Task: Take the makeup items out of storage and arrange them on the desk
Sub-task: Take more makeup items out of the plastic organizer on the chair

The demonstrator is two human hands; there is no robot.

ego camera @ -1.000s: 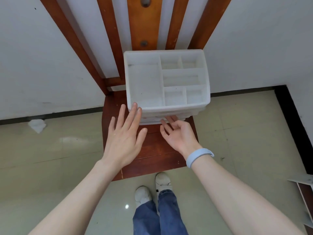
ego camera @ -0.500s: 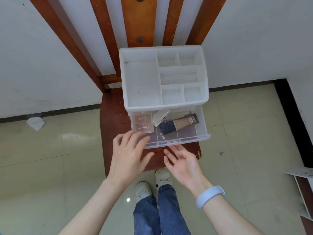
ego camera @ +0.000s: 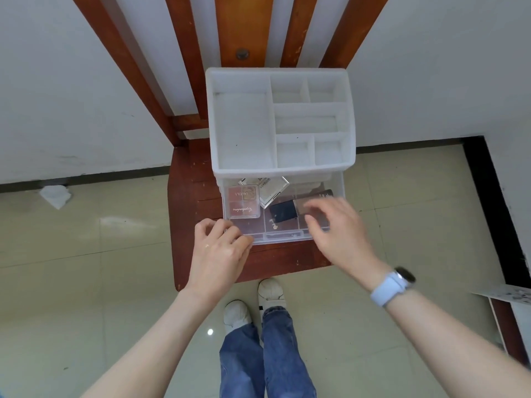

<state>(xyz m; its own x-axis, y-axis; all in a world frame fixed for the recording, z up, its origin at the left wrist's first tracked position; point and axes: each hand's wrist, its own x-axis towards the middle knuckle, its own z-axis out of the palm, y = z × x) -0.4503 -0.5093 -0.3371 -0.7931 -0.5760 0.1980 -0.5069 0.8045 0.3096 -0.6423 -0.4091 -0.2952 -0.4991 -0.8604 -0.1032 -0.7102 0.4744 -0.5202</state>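
The clear drawer (ego camera: 283, 214) stands pulled out from under the white organiser (ego camera: 280, 122), which sits on the seat of a wooden chair (ego camera: 184, 202), and the makeup lies flat inside it: a pink palette (ego camera: 243, 201) at the left of the drawer, a slim silver-edged case (ego camera: 273, 190) just beside it toward the back, and a dark tube (ego camera: 290, 209) lying slantwise, its long axis running from the middle of the drawer toward the back right corner. The right hand (ego camera: 336, 225) is over the right half of the drawer, directly above the tube's far end, so it looks the better placed to lift the tube; its fingers are spread and slightly bent, blurred, and grip nothing that can be seen. The left hand (ego camera: 219, 245) is at the drawer's front left corner, fingers curled at the rim, seemingly steadying it, though whether it truly grips the edge cannot be told. The palette lies just beyond its knuckles, so that hand is nearer the palette
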